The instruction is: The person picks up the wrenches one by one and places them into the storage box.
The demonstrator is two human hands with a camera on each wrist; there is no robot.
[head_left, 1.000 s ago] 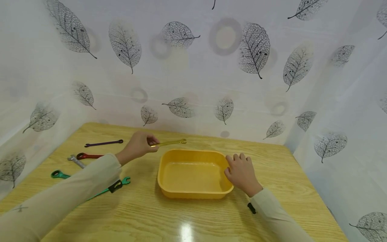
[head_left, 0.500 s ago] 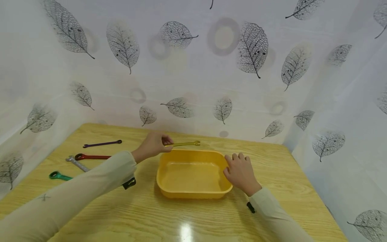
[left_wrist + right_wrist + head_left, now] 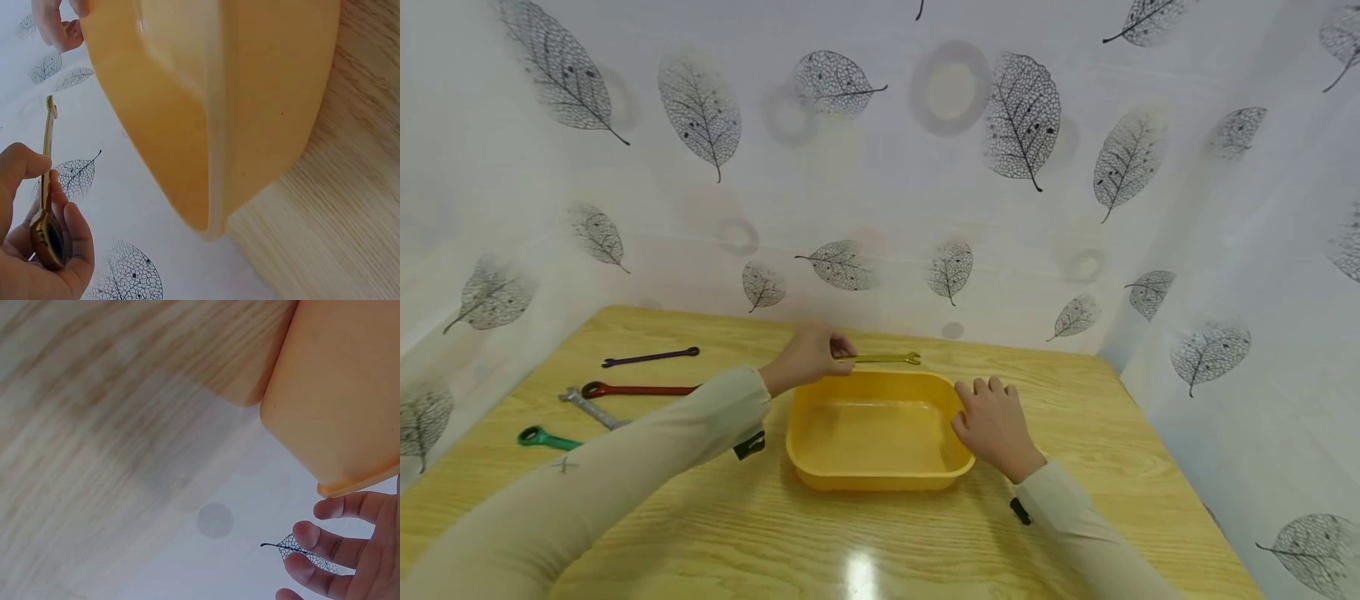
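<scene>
gold wrench (image 3: 883, 358), one: pinched between thumb and fingers of the left hand (image 3: 808, 357), aloft near the far rim of the yellow basin (image 3: 880, 482); i saw its ring end toward the palm. basin: upright on the counter (image 3: 1075, 417), its right rim held by the right hand (image 3: 996, 423), other fingers bent and spread outside. loose, left of the basin, i counted four: purple wrench (image 3: 651, 357), red wrench (image 3: 643, 390), silver wrench (image 3: 597, 408), green wrench (image 3: 553, 440), the last partly behind the left sleeve (image 3: 625, 475).
</scene>
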